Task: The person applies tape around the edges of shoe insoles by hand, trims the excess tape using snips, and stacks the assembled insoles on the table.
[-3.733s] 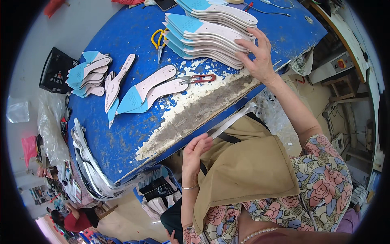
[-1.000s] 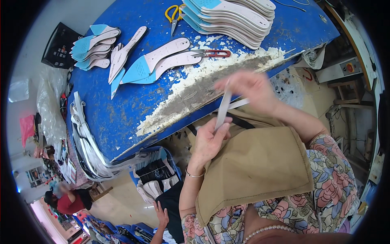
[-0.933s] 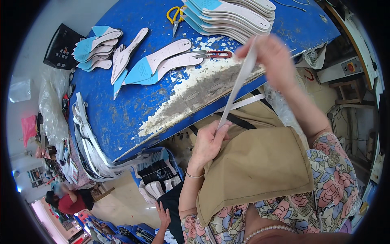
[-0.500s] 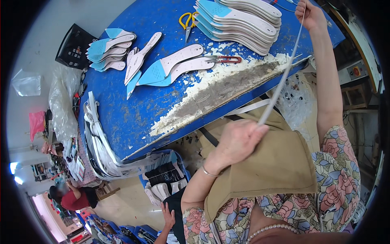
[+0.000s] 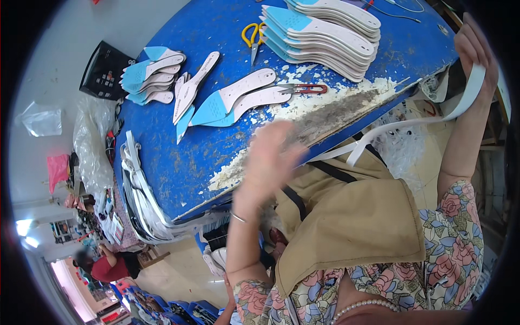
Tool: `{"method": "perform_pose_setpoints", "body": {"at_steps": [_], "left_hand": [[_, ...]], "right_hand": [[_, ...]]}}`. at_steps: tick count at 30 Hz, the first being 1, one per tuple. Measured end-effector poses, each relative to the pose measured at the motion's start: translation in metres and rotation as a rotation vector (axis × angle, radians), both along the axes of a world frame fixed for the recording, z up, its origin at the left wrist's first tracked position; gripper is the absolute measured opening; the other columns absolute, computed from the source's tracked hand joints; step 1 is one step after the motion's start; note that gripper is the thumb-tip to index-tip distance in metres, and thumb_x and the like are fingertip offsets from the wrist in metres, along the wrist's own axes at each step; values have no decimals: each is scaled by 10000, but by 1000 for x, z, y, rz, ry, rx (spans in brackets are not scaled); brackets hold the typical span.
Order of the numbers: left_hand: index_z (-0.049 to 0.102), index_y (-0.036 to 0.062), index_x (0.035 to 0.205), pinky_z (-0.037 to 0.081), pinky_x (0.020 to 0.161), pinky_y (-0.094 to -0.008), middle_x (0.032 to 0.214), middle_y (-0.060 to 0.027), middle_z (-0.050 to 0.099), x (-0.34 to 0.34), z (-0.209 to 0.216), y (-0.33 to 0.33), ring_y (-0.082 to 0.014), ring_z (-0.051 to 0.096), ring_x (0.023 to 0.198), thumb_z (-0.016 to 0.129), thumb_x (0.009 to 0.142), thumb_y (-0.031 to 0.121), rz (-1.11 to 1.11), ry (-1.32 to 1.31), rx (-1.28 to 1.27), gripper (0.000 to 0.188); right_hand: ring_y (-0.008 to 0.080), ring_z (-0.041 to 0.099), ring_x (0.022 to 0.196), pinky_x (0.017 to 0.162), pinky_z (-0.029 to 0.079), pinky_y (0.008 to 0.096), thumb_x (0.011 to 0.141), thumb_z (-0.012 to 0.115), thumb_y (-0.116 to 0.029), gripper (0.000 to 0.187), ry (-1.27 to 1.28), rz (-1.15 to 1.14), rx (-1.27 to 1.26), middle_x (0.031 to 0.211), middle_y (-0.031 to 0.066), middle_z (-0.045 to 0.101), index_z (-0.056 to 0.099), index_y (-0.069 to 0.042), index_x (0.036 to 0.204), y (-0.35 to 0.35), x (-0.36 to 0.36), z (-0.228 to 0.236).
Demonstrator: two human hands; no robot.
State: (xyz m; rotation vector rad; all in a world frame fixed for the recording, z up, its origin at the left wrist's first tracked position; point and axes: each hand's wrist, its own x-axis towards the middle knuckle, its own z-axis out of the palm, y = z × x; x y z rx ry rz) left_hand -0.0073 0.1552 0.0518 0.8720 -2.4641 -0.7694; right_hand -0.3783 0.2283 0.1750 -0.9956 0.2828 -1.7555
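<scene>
A long white flat strip (image 5: 417,120) runs in a slack curve from my lap up to the right. My right hand (image 5: 476,51), raised at the far right, is closed around its upper end. My left hand (image 5: 273,154) is over the near edge of the blue table (image 5: 162,162), smeared by motion, so its fingers cannot be made out. It is apart from the strip. Across my lap lies a tan apron (image 5: 352,216) with dark straps. Beyond my left hand are two blue-and-white insoles (image 5: 238,97) and red-handled thread snips (image 5: 310,89) lying across one of them.
A tall stack of insoles (image 5: 330,40) stands at the table's back, beside yellow-handled scissors (image 5: 253,43). A smaller pile of insoles (image 5: 151,76) lies at the left. White strips (image 5: 135,173) hang over the left edge. Another person (image 5: 111,265) is at the lower left.
My left hand has let go of the strip and moved left over the table edge. My right hand has moved right and lower. The strip, taut before, now sags.
</scene>
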Motion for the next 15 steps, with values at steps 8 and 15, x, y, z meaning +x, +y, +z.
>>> {"method": "perform_pose_setpoints", "body": {"at_steps": [8, 15], "left_hand": [[487, -13, 1178, 373, 897, -447, 1158, -210, 478, 27, -54, -150, -354, 446, 1080, 735, 694, 324, 488, -462, -581, 640], [500, -31, 1157, 395, 849, -415, 1054, -183, 502, 6, -39, -143, -322, 475, 994, 799, 603, 349, 539, -563, -346, 736]], "right_hand": [[-8, 340, 469, 383, 239, 153, 904, 505, -223, 168, 576, -88, 606, 571, -80, 387, 544, -66, 949, -40, 102, -69], [173, 576, 674, 604, 447, 291, 898, 497, -202, 192, 1125, -326, 550, 754, 75, 602, 546, -22, 943, -92, 132, -174]]}}
